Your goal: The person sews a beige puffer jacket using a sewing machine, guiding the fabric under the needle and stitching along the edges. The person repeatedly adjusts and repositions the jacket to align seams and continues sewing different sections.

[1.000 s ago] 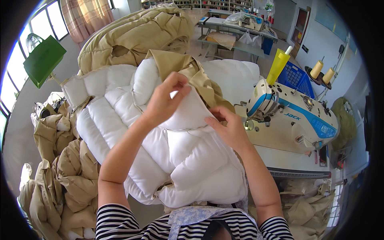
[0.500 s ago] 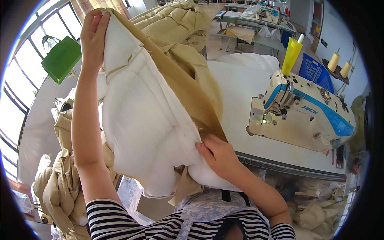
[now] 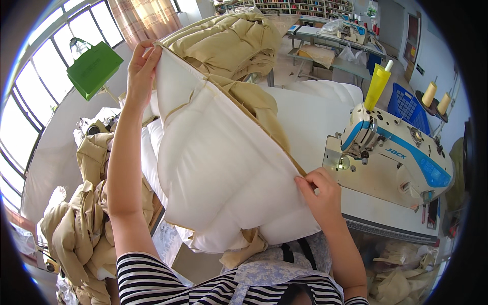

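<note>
A padded garment piece [image 3: 229, 162], white on the side toward me and khaki on its far side, hangs stretched between my two hands. My left hand [image 3: 144, 71], raised at the upper left, pinches its top corner. Lower down at the right, my right hand [image 3: 321, 195] grips the same long edge between thumb and fingers. That edge runs taut and slanting from one hand to the other, with a thin khaki border showing. The lower part of the piece droops in front of my apron [image 3: 284, 272].
A sewing machine [image 3: 396, 155] stands on the white table [image 3: 300, 112] to the right, a yellow holder [image 3: 377, 86] on top. Behind lies a quilted khaki pile [image 3: 223, 40]. More khaki garments [image 3: 86, 213] heap at the left, below a green bag [image 3: 95, 68]. A blue basket [image 3: 408, 108] sits at the far right.
My right hand has moved right and outward, pulling the edge straight. The khaki flap that lay open along it now shows only as a narrow strip. The view has shifted slightly.
</note>
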A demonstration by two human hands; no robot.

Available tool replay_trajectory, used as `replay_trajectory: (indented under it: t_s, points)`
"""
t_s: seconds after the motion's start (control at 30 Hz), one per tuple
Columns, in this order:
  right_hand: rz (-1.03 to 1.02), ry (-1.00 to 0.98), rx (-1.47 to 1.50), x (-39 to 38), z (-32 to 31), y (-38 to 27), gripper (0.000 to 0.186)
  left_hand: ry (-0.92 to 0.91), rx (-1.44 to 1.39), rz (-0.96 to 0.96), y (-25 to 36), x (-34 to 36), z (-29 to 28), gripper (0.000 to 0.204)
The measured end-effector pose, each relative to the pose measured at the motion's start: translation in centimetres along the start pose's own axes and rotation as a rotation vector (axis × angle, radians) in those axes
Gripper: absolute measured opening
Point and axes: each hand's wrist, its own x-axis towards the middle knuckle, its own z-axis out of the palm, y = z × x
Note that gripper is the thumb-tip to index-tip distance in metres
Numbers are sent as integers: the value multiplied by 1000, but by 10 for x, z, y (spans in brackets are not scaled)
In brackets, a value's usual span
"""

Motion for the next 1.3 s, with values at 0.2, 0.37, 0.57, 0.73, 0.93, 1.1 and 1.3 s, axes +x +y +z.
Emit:
replay_trajectory:
  t_s: [0.2, 0.37, 0.57, 0.73, 0.93, 1.1, 1.3]
  points:
    - [-3, -337, -218, -4, -1, -61, 21, -115, 287, -258, -33, 4, -40, 16]
    - [226, -415, 918, -9, -9, -75, 21, -211, 763, 155, 29, 137, 15, 21]
    - [861, 46, 1199, -130, -37, -4, 21, -593, 554, 130, -51, 44, 260, 25]
    - [1130, -485, 302, -217, -45, 48, 29, -925, 326, -163, -158, -119, 344, 23]
    - [295, 179, 159, -70, -55, 85, 38, -851, 150, -257, -143, -102, 332, 28]
    - [863, -647, 386, -39, -39, 91, 36, -1005, 292, -275, -115, -103, 340, 29]
    - [1492, -446, 1142, -172, -45, 50, 41, -1380, 226, -197, -96, -204, 374, 28]
